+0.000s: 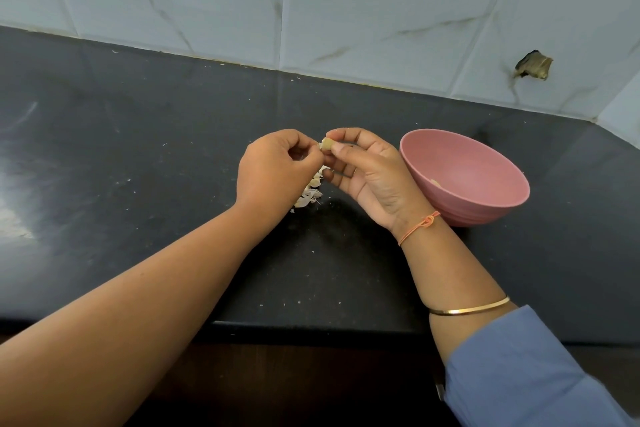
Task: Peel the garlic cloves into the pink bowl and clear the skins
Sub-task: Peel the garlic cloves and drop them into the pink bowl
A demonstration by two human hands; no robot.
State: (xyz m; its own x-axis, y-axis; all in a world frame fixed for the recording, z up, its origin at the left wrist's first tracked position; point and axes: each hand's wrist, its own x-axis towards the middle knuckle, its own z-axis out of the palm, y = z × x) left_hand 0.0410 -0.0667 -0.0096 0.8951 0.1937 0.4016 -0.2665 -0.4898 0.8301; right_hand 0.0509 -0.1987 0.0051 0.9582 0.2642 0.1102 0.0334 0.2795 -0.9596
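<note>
Your right hand (pixel 367 170) is pinching a garlic clove (pixel 327 143) above the dark counter (pixel 138 156), while your left hand's (pixel 273 170) curled fingertips are picking at it. Skins (pixel 309 196) are lying beneath, and the pink bowl (pixel 467 180) is sitting just right.

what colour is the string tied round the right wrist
Orange. The string shows best in the head view, knotted on the wrist.

Pink bowl (pixel 485 163), speckled black counter (pixel 138 156), white brown-veined marble tiles (pixel 346 3), blue sleeve (pixel 519 367), pale garlic skins (pixel 310 196).
</note>
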